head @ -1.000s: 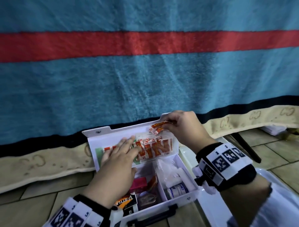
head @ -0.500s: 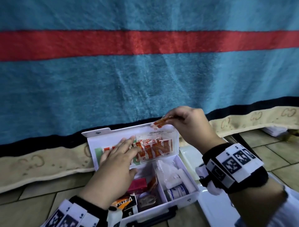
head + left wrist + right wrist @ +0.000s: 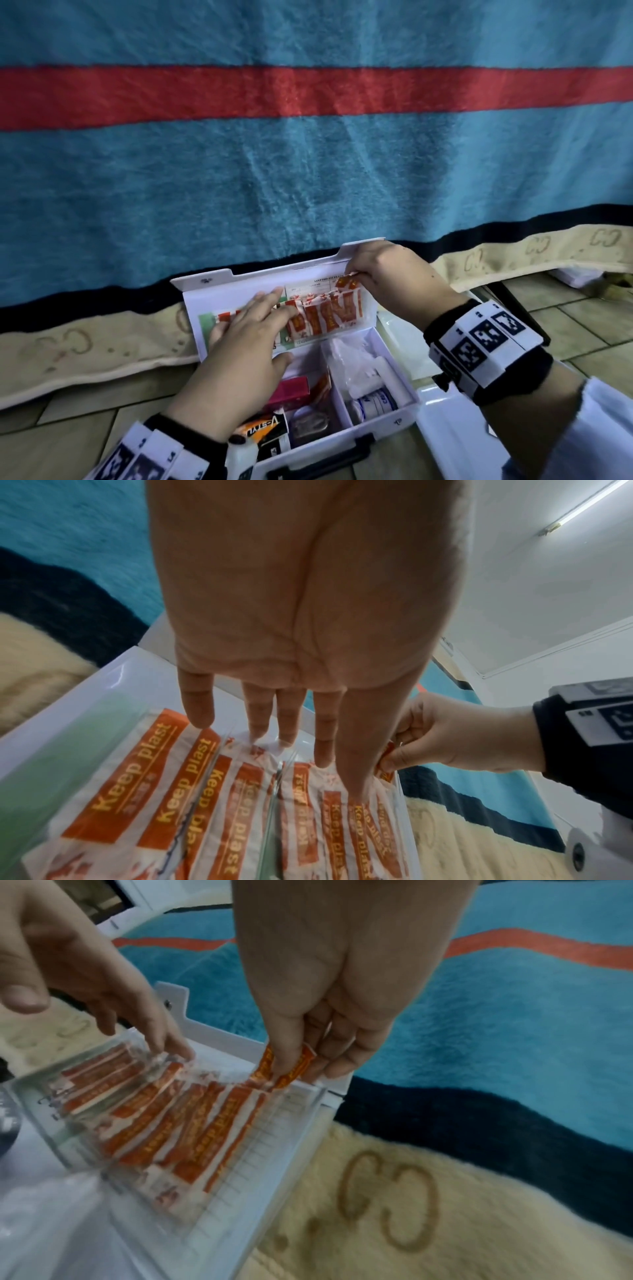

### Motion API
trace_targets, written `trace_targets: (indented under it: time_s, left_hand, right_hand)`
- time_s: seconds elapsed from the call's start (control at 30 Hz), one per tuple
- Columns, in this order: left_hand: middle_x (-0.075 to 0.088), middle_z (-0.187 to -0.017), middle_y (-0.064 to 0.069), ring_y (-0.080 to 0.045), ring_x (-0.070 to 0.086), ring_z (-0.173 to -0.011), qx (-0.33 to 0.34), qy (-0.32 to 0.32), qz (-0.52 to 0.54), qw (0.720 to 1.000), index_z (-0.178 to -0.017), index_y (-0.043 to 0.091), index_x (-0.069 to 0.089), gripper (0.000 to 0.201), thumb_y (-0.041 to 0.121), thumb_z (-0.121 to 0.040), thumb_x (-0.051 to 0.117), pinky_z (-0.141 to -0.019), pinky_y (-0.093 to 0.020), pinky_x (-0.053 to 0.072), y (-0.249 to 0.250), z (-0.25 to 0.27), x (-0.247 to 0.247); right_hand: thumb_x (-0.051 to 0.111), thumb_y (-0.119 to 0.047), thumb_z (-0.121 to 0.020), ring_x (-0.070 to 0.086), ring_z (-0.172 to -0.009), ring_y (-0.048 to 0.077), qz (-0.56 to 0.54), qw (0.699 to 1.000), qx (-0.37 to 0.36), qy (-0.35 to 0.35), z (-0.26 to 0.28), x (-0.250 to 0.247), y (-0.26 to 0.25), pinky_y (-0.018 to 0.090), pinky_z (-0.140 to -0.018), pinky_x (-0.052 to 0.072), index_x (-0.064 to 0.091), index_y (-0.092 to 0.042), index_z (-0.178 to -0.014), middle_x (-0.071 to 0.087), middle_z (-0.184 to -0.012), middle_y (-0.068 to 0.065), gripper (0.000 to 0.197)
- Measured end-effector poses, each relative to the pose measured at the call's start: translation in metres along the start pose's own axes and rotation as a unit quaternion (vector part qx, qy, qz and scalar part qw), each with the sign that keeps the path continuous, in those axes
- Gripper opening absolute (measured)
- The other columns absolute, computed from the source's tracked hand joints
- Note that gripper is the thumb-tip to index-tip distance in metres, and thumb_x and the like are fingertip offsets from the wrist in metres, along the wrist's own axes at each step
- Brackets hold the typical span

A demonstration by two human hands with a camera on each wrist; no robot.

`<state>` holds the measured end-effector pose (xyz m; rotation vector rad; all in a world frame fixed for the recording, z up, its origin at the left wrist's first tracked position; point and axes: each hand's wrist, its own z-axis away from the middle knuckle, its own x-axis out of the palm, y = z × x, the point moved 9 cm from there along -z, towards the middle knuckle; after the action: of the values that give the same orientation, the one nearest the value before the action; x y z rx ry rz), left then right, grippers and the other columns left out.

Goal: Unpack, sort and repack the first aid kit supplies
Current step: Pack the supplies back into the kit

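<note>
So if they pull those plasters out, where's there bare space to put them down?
The tiled floor right of the first aid box shows bare, as does the floor on its left. Inside it is crowded: both compartments are full, and the left hand and right hand cover the lid pocket of plasters.

White hard-plastic first aid case (image 3: 383, 416): smooth, showing a slight gloss along its open lid (image 3: 113, 680). Clear plastic lid pocket (image 3: 301, 1123): glossy, catching light. Orange-and-white paper plaster wrappers (image 3: 178, 785): matt, lying lightly crinkled. Black plastic case handle (image 3: 322, 460): smooth, dull. Teal, red and black blanket (image 3: 308, 164): showing a fuzzy, matt woven nap. Cream fleece border (image 3: 445, 1204): looking thick and woolly. Beige floor tiles (image 3: 589, 329): smooth, giving off a faint sheen.
</note>
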<state>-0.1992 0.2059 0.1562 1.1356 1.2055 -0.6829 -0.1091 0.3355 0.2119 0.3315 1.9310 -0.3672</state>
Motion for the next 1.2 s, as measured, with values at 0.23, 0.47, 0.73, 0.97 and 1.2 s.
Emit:
trace_targets:
  time_s: [0.23, 0.47, 0.73, 0.97, 1.2]
  left_hand:
    - [-0.010, -0.155, 0.024, -0.003, -0.007, -0.145, 0.002, 0.006, 0.007, 1.000, -0.142, 0.045, 0.021, 0.058, 0.037, -0.093, 0.052, -0.117, -0.047, 0.007, 0.001, -0.001, -0.001]
    - [-0.011, -0.154, 0.027, -0.001, -0.008, -0.144, 0.010, 0.003, 0.016, 1.000, -0.140, 0.050, 0.020, 0.060, 0.036, -0.093, 0.053, -0.117, -0.047, 0.009, -0.004, 0.000, 0.001]
    - [-0.008, -0.154, 0.027, -0.001, -0.006, -0.144, 0.019, 0.009, 0.025, 0.999, -0.140, 0.049, 0.021, 0.060, 0.036, -0.092, 0.054, -0.118, -0.044, 0.013, -0.007, -0.003, 0.004]
    - [-0.019, -0.152, 0.028, -0.002, -0.011, -0.143, 0.008, -0.022, 0.008, 1.000, -0.141, 0.052, 0.014, 0.067, 0.036, -0.091, 0.055, -0.116, -0.046, 0.010, -0.011, -0.001, 0.009]
    - [-0.021, -0.151, 0.028, -0.005, -0.008, -0.145, -0.005, -0.033, -0.004, 0.999, -0.142, 0.051, 0.014, 0.066, 0.031, -0.093, 0.053, -0.116, -0.045, 0.012, -0.013, -0.002, 0.007]
  right_hand:
    - [0.051, 0.000, -0.079, 0.063, -0.096, 0.030, 0.108, 0.987, 0.065, -0.096, -0.008, 0.014, -0.012, 0.032, -0.068, 0.046, 0.063, -0.013, -0.093, 0.062, -0.101, 0.006, 0.023]
    - [0.048, 0.003, -0.083, 0.062, -0.103, 0.025, 0.112, 0.980, 0.127, -0.105, -0.011, 0.008, -0.022, 0.027, -0.063, 0.036, 0.062, -0.006, -0.105, 0.062, -0.107, 0.009, 0.027]
    - [0.047, -0.008, -0.087, 0.048, -0.116, 0.026, 0.187, 0.971, 0.088, -0.121, -0.015, 0.020, -0.025, 0.033, -0.088, 0.038, 0.064, -0.013, -0.107, 0.063, -0.115, 0.006, 0.027]
    - [0.059, 0.001, -0.072, 0.060, -0.096, 0.028, 0.141, 0.982, 0.125, -0.023, -0.006, 0.002, -0.025, 0.032, -0.079, 0.041, 0.063, -0.007, -0.101, 0.069, -0.092, 0.007, 0.031]
    - [0.058, -0.029, -0.084, 0.064, -0.090, 0.023, 0.017, 0.987, 0.100, -0.128, 0.028, 0.038, -0.053, 0.029, -0.070, 0.048, 0.068, -0.023, -0.093, 0.068, -0.096, 0.001, 0.014]
